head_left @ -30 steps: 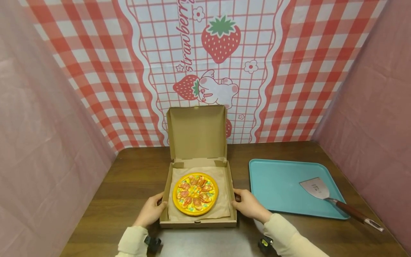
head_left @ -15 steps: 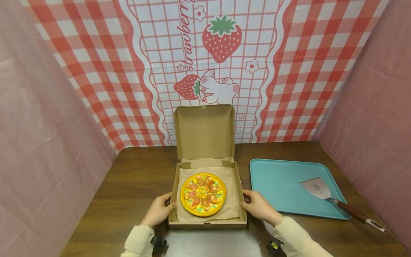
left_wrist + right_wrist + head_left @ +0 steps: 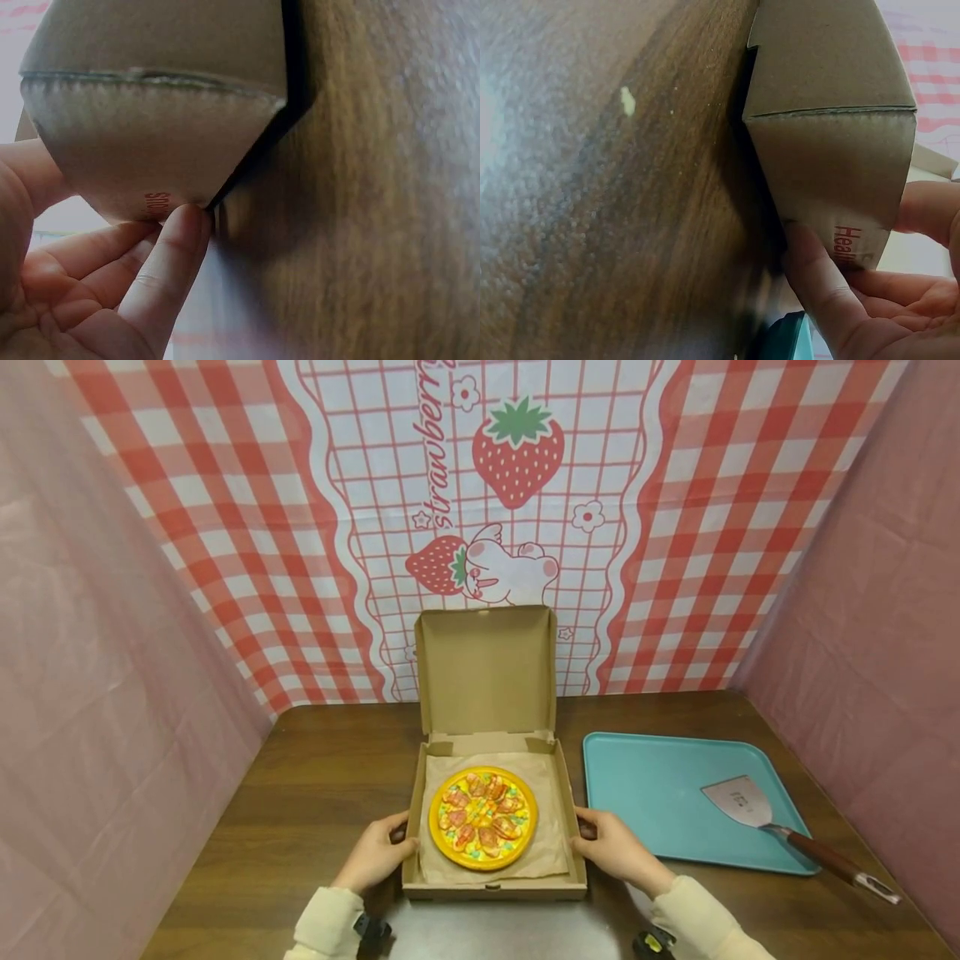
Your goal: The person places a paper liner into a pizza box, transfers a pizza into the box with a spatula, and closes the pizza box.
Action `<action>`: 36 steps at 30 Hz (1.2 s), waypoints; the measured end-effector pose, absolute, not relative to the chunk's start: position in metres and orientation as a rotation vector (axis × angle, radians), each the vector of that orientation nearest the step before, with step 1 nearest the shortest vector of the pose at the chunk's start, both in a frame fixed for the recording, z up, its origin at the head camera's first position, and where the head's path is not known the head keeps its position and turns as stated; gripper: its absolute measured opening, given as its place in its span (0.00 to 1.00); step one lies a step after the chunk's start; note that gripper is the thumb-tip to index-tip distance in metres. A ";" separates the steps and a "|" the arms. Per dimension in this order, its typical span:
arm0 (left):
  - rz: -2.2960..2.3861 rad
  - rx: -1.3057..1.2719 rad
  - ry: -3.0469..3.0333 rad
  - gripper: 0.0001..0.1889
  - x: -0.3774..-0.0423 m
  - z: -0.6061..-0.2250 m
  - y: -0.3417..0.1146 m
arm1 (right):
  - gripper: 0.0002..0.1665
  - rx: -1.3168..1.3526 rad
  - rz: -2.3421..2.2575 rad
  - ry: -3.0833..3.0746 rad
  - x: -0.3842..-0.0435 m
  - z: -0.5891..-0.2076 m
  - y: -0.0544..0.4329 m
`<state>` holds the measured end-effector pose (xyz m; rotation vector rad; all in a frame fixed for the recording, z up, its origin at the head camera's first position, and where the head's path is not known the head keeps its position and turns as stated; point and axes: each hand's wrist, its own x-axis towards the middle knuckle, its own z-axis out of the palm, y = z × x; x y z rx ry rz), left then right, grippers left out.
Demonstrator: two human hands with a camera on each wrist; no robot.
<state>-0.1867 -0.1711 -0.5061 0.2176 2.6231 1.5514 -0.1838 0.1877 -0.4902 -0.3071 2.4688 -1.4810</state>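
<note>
An open cardboard pizza box (image 3: 492, 889) sits on the table with its lid (image 3: 486, 672) standing up at the back. Inside, on brown paper (image 3: 551, 777), lies a round pizza (image 3: 483, 818) with a yellow rim and slices of topping. My left hand (image 3: 377, 852) grips the box's left side wall, thumb over the rim and fingers outside. At the opposite wall my right hand (image 3: 617, 847) holds on the same way. Both wrist views show fingers (image 3: 165, 274) against the outer cardboard wall (image 3: 829, 172), which bears red print, with a fingertip down by the lower edge.
To the right lies a teal tray (image 3: 637, 802), close to my right hand. A pizza spatula (image 3: 738, 800) with a brown handle rests on it, the handle sticking out past the tray's front right edge. Behind the wooden table (image 3: 315, 777) hangs a checked strawberry cloth (image 3: 480, 468).
The pizza box, with the pizza in it, has shifted to the right across the table, held between both hands. Tray and spatula have stayed in place.
</note>
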 end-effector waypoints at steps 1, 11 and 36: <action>1.546 0.215 2.625 0.27 -0.187 -0.506 -0.171 | 0.35 -0.301 -1.484 2.470 -0.184 -0.491 0.188; 1.534 0.227 2.627 0.27 -0.190 -0.505 -0.172 | 0.38 -0.220 -1.484 2.473 -0.184 -0.489 0.189; 1.537 0.130 2.735 0.29 -0.258 -0.459 -0.178 | 0.33 -0.185 -1.595 2.656 -0.264 -0.433 0.192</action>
